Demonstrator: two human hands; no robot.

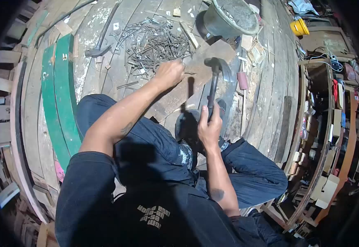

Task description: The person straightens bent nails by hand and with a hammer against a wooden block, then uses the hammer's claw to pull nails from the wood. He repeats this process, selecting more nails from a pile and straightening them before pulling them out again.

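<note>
Wooden floorboards [270, 82] strewn with nails [155, 43]; right fingers [209, 123] grip hammer [213, 82], left pinch nail.

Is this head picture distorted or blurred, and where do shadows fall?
Head view: strong fisheye bends the floor planks, with black corners; hard light throws a dark shadow across the lap; the hammer in the right hand looks slightly smeared; the left hand and nails look sharp.

Worn plank floor [270, 94]; green boards [58, 103] at left; grey bucket [231, 18] at top; yellow tub [299, 27] beyond; cluttered wooden shelves [331, 123] at right; offcuts scattered; daylight from above.
</note>
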